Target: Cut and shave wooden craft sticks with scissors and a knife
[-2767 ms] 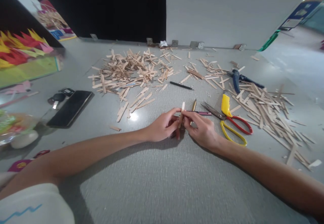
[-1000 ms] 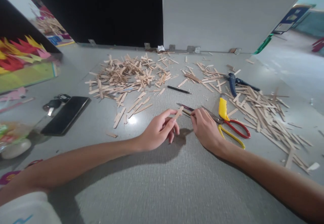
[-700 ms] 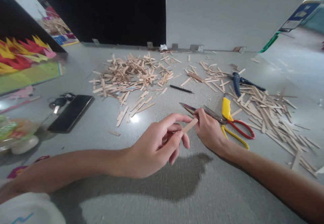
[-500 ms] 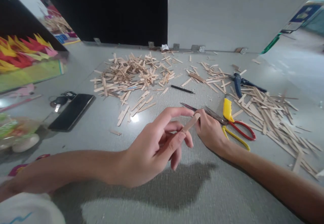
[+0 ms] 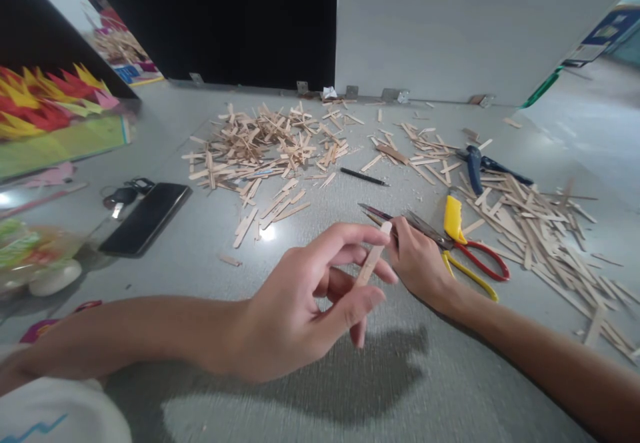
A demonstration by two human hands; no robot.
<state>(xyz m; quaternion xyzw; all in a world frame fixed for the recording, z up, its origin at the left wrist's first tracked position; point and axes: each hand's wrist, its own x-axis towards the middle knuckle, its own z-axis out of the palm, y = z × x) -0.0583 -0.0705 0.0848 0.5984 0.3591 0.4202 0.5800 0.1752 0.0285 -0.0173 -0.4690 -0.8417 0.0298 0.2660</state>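
Here my raised left hand (image 5: 300, 309) pinches a wooden craft stick (image 5: 371, 264) tilted toward one o'clock, while my right hand (image 5: 419, 263) grips a pen (image 5: 375, 213) on the table (image 5: 320, 376).

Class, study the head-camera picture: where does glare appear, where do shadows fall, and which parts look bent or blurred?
Head view: a bright glare spot sits on the grey table by the scattered wooden sticks; the left hand, holding a stick, casts a broad dark shadow beneath it; the wide lens bends the wall edges and stretches the corners; the left border, near the phone, is soft; the right hand is fairly sharp.
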